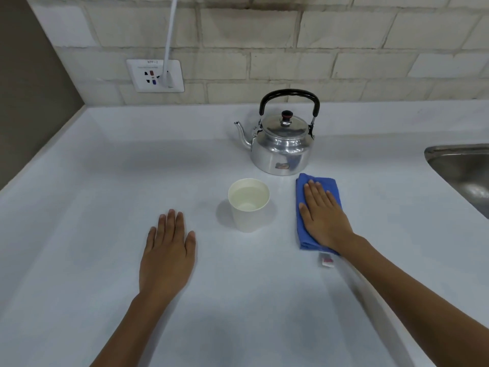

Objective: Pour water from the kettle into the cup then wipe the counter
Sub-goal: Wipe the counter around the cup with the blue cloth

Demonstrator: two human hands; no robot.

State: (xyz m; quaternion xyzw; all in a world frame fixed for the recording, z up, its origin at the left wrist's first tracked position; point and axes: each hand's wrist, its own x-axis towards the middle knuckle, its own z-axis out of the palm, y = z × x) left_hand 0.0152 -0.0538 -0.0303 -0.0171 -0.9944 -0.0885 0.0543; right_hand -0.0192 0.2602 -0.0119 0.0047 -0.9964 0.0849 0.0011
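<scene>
A shiny metal kettle (283,144) with a black handle stands upright on the white counter (105,181), its spout pointing left. In front of it a white paper cup (248,205) holds water. A folded blue cloth (304,229) lies to the right of the cup, with a small white tag at its near end. My right hand (322,215) rests flat on the cloth, fingers stretched out and pointing towards the kettle. My left hand (166,255) lies flat on the bare counter to the left of the cup, palm down, holding nothing.
A steel sink (463,170) is sunk into the counter at the right edge. A wall socket (156,75) with a white cable plugged in sits on the tiled wall at the back left. A brown wall borders the counter on the left.
</scene>
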